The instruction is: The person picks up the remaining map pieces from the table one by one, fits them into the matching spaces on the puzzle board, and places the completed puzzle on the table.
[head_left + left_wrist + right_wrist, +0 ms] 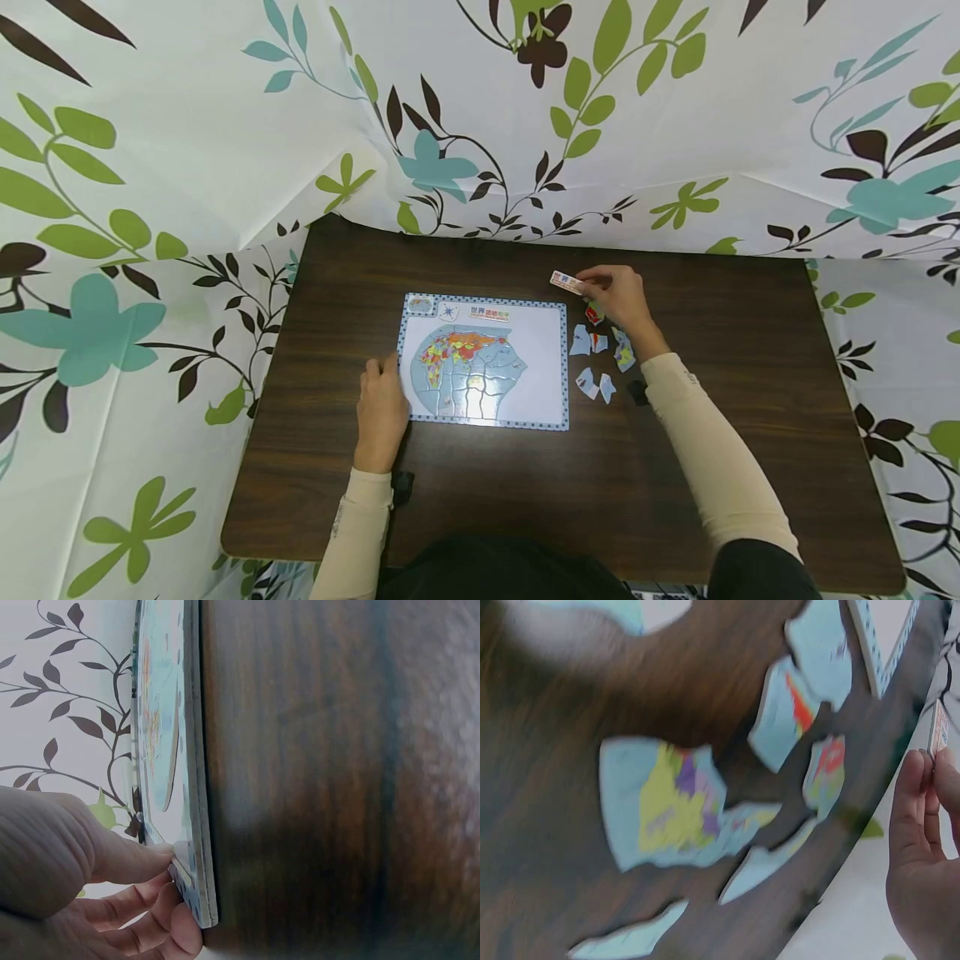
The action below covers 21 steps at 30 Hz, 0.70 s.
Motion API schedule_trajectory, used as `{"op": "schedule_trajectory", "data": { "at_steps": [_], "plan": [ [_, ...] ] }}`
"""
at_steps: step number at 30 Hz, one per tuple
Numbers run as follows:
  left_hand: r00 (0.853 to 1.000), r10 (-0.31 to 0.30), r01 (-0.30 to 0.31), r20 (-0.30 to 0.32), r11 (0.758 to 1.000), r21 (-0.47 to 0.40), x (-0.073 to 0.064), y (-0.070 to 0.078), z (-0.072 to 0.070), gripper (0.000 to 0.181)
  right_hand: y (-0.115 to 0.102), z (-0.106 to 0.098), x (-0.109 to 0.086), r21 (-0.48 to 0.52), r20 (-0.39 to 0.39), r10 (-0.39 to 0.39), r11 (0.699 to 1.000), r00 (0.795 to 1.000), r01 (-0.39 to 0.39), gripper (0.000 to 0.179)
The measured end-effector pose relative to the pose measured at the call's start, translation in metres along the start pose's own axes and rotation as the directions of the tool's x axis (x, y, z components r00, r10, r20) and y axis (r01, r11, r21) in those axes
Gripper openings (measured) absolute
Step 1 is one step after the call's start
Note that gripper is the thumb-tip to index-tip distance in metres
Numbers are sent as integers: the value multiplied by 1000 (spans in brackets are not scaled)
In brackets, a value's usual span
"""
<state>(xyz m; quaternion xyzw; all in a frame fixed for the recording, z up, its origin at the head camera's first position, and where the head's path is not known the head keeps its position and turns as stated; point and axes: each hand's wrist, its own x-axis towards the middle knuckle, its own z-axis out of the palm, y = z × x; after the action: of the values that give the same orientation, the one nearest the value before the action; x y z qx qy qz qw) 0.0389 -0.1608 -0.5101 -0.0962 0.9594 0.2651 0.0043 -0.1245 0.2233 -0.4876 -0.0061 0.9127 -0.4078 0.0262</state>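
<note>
A jigsaw puzzle board [546, 367] with a blue patterned border lies on the table, a partly assembled world map on its left and middle. My left hand [382, 408] holds the board's left edge; in the left wrist view the thumb [142, 859] lies on the border and the other fingers curl at the side. Beyond the board's upper right corner, my right hand [618, 293] pinches a small rectangular strip [566, 282] printed with red and blue characters. The strip shows nearly edge-on in the right wrist view, between thumb and fingers.
Several loose map pieces [580, 340] lie right of the board, beneath and in front of the right forearm. One larger piece [675, 802] bears yellow and purple areas. Behind the dark wooden table [465, 492] hangs a leaf-patterned cloth [525, 192].
</note>
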Motion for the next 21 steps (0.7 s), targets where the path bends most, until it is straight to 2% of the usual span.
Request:
{"op": "schedule_trajectory", "data": {
  "at_steps": [5, 9, 14, 21],
  "plan": [
    [1000, 1, -1, -2, 1000, 6, 0, 0, -1, 39, -10, 15, -5, 39, 62, -2, 999, 998, 0, 14],
    [1000, -1, 1, -4, 1000, 10, -1, 1, -2, 38, -12, 28, -12, 31, 114, -12, 999, 993, 9, 13],
    [1000, -2, 2, -6, 1000, 11, -2, 1, -2, 38, -14, 42, -21, -34, 175, -23, 999, 984, 30, 11],
    [1000, 1, -1, -3, 1000, 9, -1, 1, 0, 38, -16, 51, -27, -130, 197, -29, 990, 980, 55, 11]
  ]
}}
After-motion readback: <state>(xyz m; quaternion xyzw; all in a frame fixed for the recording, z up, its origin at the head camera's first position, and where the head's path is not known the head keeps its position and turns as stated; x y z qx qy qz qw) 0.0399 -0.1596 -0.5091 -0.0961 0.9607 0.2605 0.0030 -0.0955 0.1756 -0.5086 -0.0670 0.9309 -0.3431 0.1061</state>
